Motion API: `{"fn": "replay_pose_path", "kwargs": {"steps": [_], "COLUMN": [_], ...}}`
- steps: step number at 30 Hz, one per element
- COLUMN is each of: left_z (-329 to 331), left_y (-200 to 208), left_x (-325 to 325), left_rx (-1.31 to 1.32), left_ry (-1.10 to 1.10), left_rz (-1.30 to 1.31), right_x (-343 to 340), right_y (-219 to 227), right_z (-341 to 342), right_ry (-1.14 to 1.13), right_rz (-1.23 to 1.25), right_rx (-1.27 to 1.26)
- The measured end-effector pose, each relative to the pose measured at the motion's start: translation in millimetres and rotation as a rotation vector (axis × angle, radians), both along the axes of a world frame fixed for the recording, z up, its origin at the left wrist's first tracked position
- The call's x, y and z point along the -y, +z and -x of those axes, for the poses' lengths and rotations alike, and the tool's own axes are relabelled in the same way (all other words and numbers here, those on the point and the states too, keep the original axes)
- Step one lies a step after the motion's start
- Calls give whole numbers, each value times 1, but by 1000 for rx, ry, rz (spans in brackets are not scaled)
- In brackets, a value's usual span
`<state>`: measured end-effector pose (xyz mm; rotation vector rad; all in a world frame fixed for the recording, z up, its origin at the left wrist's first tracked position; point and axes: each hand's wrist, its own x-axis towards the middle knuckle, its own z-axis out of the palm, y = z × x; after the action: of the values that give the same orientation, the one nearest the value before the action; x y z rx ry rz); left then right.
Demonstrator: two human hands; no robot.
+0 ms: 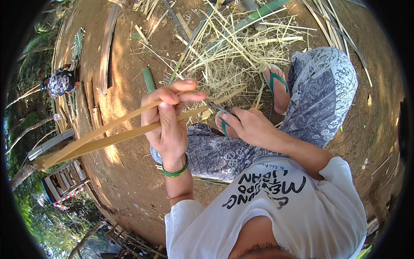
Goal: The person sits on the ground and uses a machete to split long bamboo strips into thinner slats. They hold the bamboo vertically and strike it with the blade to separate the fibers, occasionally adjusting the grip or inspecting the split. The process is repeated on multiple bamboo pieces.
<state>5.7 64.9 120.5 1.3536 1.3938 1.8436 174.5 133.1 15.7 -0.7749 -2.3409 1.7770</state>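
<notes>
My left hand (166, 118) pinches bamboo strips (129, 133) trailing toward eight o'clock — likely light, springy, sharp-edged; grip flat faces. Right hand (253, 127) clasps knife (222, 109).

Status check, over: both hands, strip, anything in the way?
Left hand gripping bamboo strip. Right hand gripping knife, close to strip. Shavings scattered below, no obstruction seen.

The ground (133, 207) was of brown earth, with some patches of sunlight. On its upper middle part lay a loose heap of pale shavings (241, 56), tangled with thin strips. A green pole (269, 9) lay at this heap. More long strips (334, 26) were lying at upper right, and one long flat board (108, 47) lay at upper left.
</notes>
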Motion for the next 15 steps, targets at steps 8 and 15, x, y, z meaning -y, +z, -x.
{"fn": "replay_pose_path", "kwargs": {"steps": [8,15], "left_z": [-2,-10], "left_y": [-4,-14], "left_x": [7,7], "left_rx": [-6,-19], "left_ry": [18,58], "left_rz": [-44,-67], "right_x": [14,8], "right_y": [33,-8], "right_z": [-5,-2], "right_ry": [-66,-79], "right_rz": [-11,-30], "right_rx": [-115,33]}}
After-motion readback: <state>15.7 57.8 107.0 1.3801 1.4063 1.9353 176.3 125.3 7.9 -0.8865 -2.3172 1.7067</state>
